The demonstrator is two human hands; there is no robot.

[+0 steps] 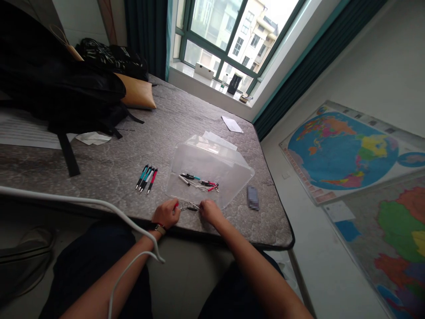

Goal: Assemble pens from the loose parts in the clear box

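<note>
My left hand (166, 213) is closed at the mattress's front edge, around a red pen part (175, 205) whose end shows above the fingers. To its right, my right hand (210, 212) pinches a thin pale stick (194, 204), perhaps a pen refill. A short black piece (191, 208) is between the hands; I cannot tell whether it is held. Just beyond them a clear plastic box (229, 177) contains loose pen parts (189, 176) in black, teal, white and red. Several whole click pens (146, 178), teal, white and red, lie side by side left of the box.
A phone-like dark object (253, 197) lies right of the box on the mattress (126, 159). White papers (232, 124) lie behind it. A black backpack (66, 93) and a tan pouch (137, 91) occupy the left. A white cable (99, 202) crosses over my left forearm.
</note>
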